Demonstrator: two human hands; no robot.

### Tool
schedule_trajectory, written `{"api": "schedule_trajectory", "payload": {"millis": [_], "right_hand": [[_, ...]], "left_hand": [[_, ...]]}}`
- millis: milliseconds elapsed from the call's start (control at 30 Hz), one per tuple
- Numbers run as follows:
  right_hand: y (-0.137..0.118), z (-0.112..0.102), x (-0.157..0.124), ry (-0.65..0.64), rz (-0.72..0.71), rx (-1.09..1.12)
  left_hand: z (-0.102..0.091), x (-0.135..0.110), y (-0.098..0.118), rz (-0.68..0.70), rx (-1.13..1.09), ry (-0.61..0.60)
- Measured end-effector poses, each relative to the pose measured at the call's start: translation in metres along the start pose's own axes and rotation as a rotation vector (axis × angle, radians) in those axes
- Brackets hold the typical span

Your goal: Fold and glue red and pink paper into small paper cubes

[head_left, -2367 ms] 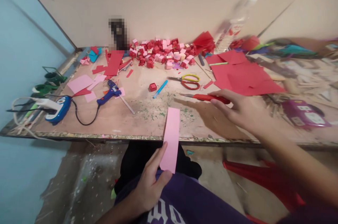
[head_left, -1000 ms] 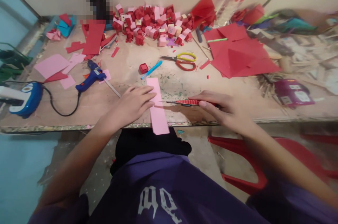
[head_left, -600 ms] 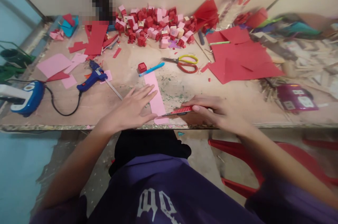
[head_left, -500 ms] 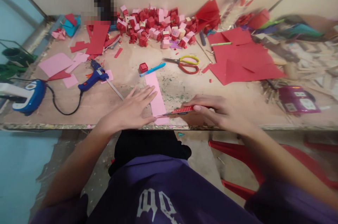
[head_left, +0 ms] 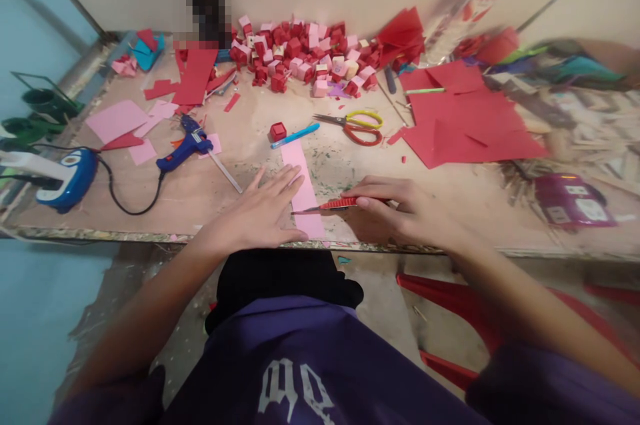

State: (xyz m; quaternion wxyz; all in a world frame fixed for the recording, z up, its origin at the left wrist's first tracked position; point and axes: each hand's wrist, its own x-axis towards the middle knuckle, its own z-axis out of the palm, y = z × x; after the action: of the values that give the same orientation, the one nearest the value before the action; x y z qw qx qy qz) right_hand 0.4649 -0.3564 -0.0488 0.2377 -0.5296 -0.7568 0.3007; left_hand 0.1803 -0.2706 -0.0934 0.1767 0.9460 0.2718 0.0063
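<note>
A long pink paper strip (head_left: pixel 301 178) lies on the wooden table (head_left: pixel 210 201) near its front edge. My left hand (head_left: pixel 260 211) lies flat on the strip's left side, fingers stretched out, pressing it down. My right hand (head_left: pixel 400 211) is closed around a red utility knife (head_left: pixel 330 205). The knife's blade tip rests on the pink strip, just in front of my left fingertips.
A blue glue gun (head_left: pixel 187 147) with a black cord, a blue pen (head_left: pixel 295 135), a small red cube (head_left: pixel 278 131), scissors (head_left: pixel 357 126), red paper sheets (head_left: pixel 465 121), and a pile of red and pink cubes (head_left: pixel 305 61) lie farther back. A purple box (head_left: pixel 573 201) sits at right.
My left hand brought the pink strip from my lap onto the table and flattened on it. My right hand moved the knife left until its blade reached the strip.
</note>
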Motion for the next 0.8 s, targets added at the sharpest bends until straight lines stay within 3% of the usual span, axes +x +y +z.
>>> {"api": "schedule_trajectory", "payload": {"millis": [367,633,733,800], "right_hand": [[0.006,-0.012,-0.007,0.045,0.027,-0.078],[0.014,-0.033,-0.022,0.066,0.032,-0.148],[0.021,-0.040,-0.034,0.081,0.097,-0.203],[0.029,-0.042,-0.043,0.158,0.194,-0.266]], "left_hand": [[-0.003,0.002,0.004,-0.043,-0.016,-0.025],[-0.002,0.001,0.001,-0.035,-0.033,-0.006],[-0.002,0.002,0.001,-0.044,-0.041,-0.012],[-0.001,0.003,0.003,-0.072,-0.052,0.025]]}}
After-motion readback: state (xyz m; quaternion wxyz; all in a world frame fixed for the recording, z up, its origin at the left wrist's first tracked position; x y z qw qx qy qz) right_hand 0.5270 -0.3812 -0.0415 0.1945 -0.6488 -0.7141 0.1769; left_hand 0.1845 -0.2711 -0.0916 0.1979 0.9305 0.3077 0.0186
